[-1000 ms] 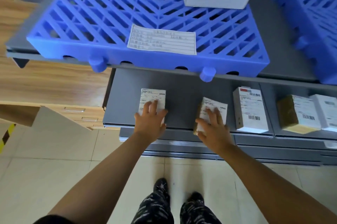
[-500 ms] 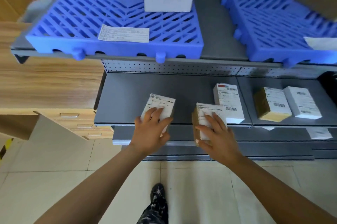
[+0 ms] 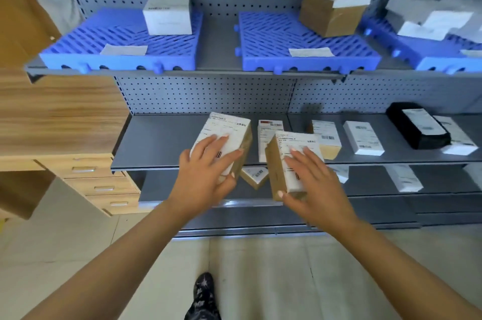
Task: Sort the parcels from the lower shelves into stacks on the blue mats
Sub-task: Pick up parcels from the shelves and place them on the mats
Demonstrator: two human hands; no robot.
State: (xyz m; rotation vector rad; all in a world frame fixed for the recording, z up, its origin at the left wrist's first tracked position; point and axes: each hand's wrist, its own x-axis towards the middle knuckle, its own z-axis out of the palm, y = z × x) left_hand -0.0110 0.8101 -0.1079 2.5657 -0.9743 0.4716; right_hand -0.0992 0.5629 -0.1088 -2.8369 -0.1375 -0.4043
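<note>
- A wooden drawer unit (image 3: pixel 101 186) is standing at far left, beside the grey pegboard shelving.
- On the upper shelf, the left blue mat (image 3: pixel 86 56) is carrying a white box (image 3: pixel 168 13) near its back edge and a paper slip (image 3: pixel 124 49) near its front.
- The left hand (image 3: pixel 203 179) is gripping the left parcel (image 3: pixel 229 129), fingers spread across its white label. It is holding the parcel tilted in front of the lower shelf (image 3: pixel 161 142).
- A small parcel (image 3: pixel 254 175) is lying on the shelf below, showing between the two hands.
- The middle blue mat (image 3: pixel 273 32) is bearing a brown box (image 3: pixel 328 14) at its back right corner.
- The right hand (image 3: pixel 315 186) is gripping the right parcel (image 3: pixel 300 141), fingers spread over the label and thumb pressing the brown side. This parcel is also tilted, near the left parcel but apart from it.
- More parcels are sitting along the lower shelf to the right, among them a black parcel (image 3: pixel 417 126).
- The right blue mat (image 3: pixel 438 59) is holding pale packages, too blurred to count.
</note>
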